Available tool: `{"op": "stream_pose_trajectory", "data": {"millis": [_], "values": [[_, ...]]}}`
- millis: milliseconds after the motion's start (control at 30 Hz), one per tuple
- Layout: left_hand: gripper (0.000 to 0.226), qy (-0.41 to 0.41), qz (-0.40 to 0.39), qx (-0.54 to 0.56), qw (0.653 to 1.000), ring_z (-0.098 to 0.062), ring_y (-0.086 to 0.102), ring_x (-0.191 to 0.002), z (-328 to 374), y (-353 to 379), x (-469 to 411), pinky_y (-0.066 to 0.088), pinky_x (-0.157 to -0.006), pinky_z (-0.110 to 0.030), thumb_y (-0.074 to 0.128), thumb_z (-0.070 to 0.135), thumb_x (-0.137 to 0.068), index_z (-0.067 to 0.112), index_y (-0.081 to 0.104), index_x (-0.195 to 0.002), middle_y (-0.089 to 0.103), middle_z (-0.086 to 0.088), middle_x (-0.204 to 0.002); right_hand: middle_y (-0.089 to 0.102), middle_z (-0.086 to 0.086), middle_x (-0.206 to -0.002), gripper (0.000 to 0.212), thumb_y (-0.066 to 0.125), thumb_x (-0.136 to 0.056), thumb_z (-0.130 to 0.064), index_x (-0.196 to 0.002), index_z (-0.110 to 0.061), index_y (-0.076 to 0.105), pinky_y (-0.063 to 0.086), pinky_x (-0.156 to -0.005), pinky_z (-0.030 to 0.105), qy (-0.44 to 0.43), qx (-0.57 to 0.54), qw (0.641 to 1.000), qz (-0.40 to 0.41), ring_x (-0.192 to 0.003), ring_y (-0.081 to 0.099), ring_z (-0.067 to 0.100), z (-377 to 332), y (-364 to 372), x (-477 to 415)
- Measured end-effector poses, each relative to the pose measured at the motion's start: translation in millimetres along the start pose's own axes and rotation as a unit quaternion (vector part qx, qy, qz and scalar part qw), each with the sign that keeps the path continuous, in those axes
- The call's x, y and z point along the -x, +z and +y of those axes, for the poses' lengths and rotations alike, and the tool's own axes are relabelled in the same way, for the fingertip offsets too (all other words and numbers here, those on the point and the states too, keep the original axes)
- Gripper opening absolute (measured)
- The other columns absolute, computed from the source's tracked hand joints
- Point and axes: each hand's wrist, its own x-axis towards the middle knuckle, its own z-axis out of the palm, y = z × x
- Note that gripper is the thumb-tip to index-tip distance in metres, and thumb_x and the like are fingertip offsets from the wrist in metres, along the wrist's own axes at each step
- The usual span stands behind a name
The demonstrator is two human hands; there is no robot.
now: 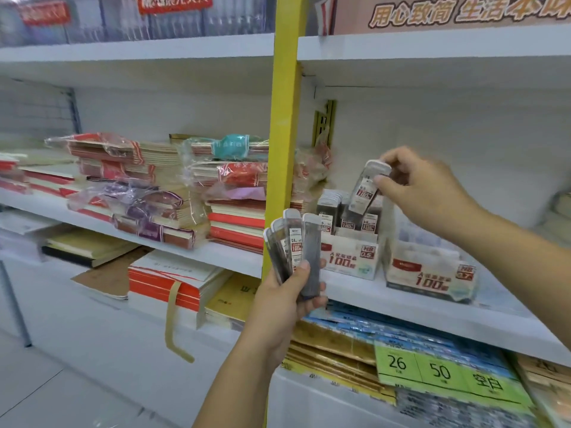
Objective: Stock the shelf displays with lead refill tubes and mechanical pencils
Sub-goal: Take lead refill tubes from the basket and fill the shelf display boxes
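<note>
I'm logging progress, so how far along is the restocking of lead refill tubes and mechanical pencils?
Done: several tubes stand in the 0.5 display box. In hand: the right hand pinches one tube tilted above that box; the left hand holds a fan of more tubes. Left: those held tubes, plus the second display box, whose contents I cannot tell. No mechanical pencils are in view.

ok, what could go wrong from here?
1. The right hand pinches a tube tilted over the 0.5 box; it may snag on the stocked tubes.
2. The left hand grips a fanned bunch by the lower ends; one could slip.
3. A look-alike box stands beside; mix-up possible.
</note>
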Motion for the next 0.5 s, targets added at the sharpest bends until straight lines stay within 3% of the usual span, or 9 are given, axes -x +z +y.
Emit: {"op": "stream_pose_trajectory", "data": {"millis": [100, 233, 367, 500], "values": [[0.035, 0.001, 0.002, 0.007, 1.000, -0.018, 0.073, -0.096, -2.4, -6.1, -8.8, 0.059, -0.073, -0.026, 0.059, 0.029, -0.096, 0.026, 0.057, -0.131, 0.076, 0.002, -0.111, 0.061, -0.010, -0.083, 0.014, 0.063, -0.091, -0.029, -0.102, -0.030, 0.055, 0.042, -0.060, 0.027, -0.004, 0.099, 0.993, -0.060, -0.075, 0.057, 0.008, 10.2, 22.6, -20.8], [0.034, -0.007, -0.007, 0.013, 1.000, -0.018, 0.073, -0.100, -8.0, -9.0, -16.6, 0.059, -0.074, -0.029, 0.059, 0.029, -0.096, 0.023, 0.058, -0.129, 0.076, 0.000, -0.112, 0.063, -0.008, -0.077, 0.023, 0.065, -0.089, -0.025, -0.102, -0.031, 0.047, 0.044, -0.055, 0.029, -0.005, 0.098, 0.989, -0.108, -0.070, 0.060, 0.008, 20.7, 42.7, -28.4], [0.039, -0.017, -0.023, 0.025, 0.999, -0.017, 0.073, -0.100, -10.5, -10.1, -20.4, 0.059, -0.073, -0.029, 0.063, 0.033, -0.087, 0.025, 0.060, -0.124, 0.076, 0.000, -0.110, 0.055, -0.010, -0.081, 0.021, 0.071, -0.083, -0.029, -0.095, -0.031, 0.054, 0.037, -0.061, 0.031, -0.038, 0.160, 0.983, -0.077, -0.088, 0.050, 0.013, 31.6, 54.7, -26.3], [0.050, -0.018, -0.030, 0.039, 0.999, -0.020, 0.073, -0.102, -9.4, -11.5, -21.5, 0.060, -0.071, -0.029, 0.066, 0.035, -0.081, 0.022, 0.058, -0.129, 0.076, -0.003, -0.112, 0.042, -0.007, -0.089, 0.022, 0.067, -0.086, -0.039, -0.107, -0.030, 0.066, 0.029, -0.069, 0.029, -0.051, 0.257, 0.964, -0.049, -0.096, 0.033, 0.011, 30.6, 51.6, -25.4]]}}
